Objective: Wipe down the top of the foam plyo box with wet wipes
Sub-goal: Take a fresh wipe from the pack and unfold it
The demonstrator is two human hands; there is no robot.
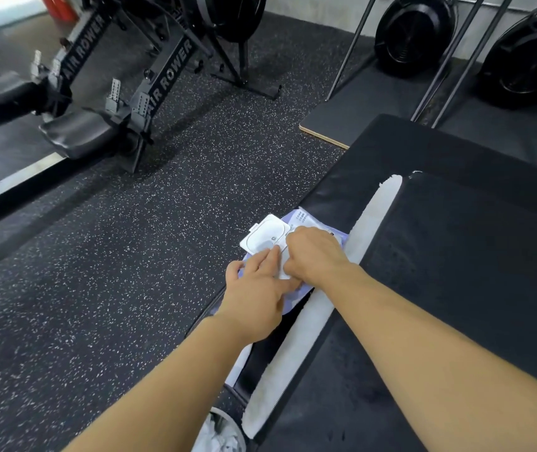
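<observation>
Left hand [254, 288]: grip spread, straight fingers pressing the wet wipes pack [306, 221], whose lid [265, 238] is flipped open. The pack lies at the left edge of the foam plyo box [456, 256]. Right hand [316, 256]: fingers curled at the opening; whether its grip pinches a wipe cannot be told.

Judged risks: if the left hand eases off, a pull may drag the pack over the edge, and a hard tug may bring out several wipes.

Surface: black top crossed by a white strip [371, 223].

Room: air rowers [114, 93] left, speckled floor [163, 256], fan machines [414, 44] right.
</observation>
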